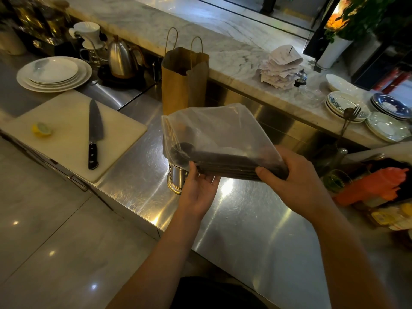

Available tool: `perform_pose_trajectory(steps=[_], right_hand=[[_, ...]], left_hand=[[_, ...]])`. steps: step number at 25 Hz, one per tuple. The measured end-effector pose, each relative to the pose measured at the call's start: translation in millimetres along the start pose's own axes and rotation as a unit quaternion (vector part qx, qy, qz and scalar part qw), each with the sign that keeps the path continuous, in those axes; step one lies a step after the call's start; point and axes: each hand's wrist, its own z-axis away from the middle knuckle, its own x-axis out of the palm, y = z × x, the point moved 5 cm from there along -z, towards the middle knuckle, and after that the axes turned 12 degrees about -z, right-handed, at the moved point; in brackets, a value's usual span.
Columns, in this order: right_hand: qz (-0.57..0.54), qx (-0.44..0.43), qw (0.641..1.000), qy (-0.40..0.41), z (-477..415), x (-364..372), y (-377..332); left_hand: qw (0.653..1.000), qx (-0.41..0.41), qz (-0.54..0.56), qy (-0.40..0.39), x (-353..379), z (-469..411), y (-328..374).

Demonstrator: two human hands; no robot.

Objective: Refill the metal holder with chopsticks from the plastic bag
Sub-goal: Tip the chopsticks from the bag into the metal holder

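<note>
Brushed stainless-steel counter: lies under both hands. Grey-veined white marble ledge: runs across well beyond the grip.

White rectangular cutting board: flat on the counter, well to the left of my left hand.

Translucent plastic bag: held above the counter, loose end rising away from me. A bundle of dark chopsticks lies crosswise in its bottom. My right hand is clenched round the bag at the bundle's right end. My left hand sits palm up under the left end, thumb against the bag's near face. Its fingertips are hidden beneath, so I cannot tell whether they close.

Brown paper carrier bag: upright beyond the plastic bag.

Stacked white plates and steel gooseneck kettle: far left, beyond the board.

Black-handled chef's knife: on the board.

Shiny cylindrical metal holder: upright on the counter, just beyond my left thumb. The bag covers its top and my hand its right side.

Cut yellow lemon half: on the board, left of the knife.
</note>
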Motion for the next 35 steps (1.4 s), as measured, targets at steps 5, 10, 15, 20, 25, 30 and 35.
perform_pose_trajectory(steps=[5, 10, 15, 20, 25, 30, 35], right_hand=[[0.004, -0.007, 1.000, -0.002, 2.3, 3.1, -3.8], [0.004, -0.008, 1.000, 0.012, 1.1, 2.2, -5.7], [0.001, -0.007, 1.000, 0.015, 1.9, 2.9, -10.0], [0.016, -0.011, 1.000, 0.018, 1.3, 4.0, -13.6], [0.017, -0.020, 1.000, 0.014, -0.2, 7.3, -17.0], [0.007, -0.018, 1.000, 0.019, -1.3, 9.1, -17.8], [-0.006, -0.015, 0.999, 0.041, -3.0, 6.5, -14.8]], left_hand=[[1.000, -0.004, 0.019, 0.008, -2.0, -0.1, -1.8], [1.000, -0.004, 0.027, 0.000, 2.1, -0.6, 0.6], [0.999, -0.010, 0.033, -0.002, 3.8, 0.6, -0.4], [0.999, -0.012, 0.037, -0.004, 5.3, -0.9, 2.0], [0.999, -0.009, 0.040, -0.009, 2.1, -5.9, 4.1], [0.999, -0.011, 0.042, -0.007, 2.1, -7.0, 3.8], [0.999, -0.011, 0.031, -0.006, 7.7, -8.7, 4.1]])
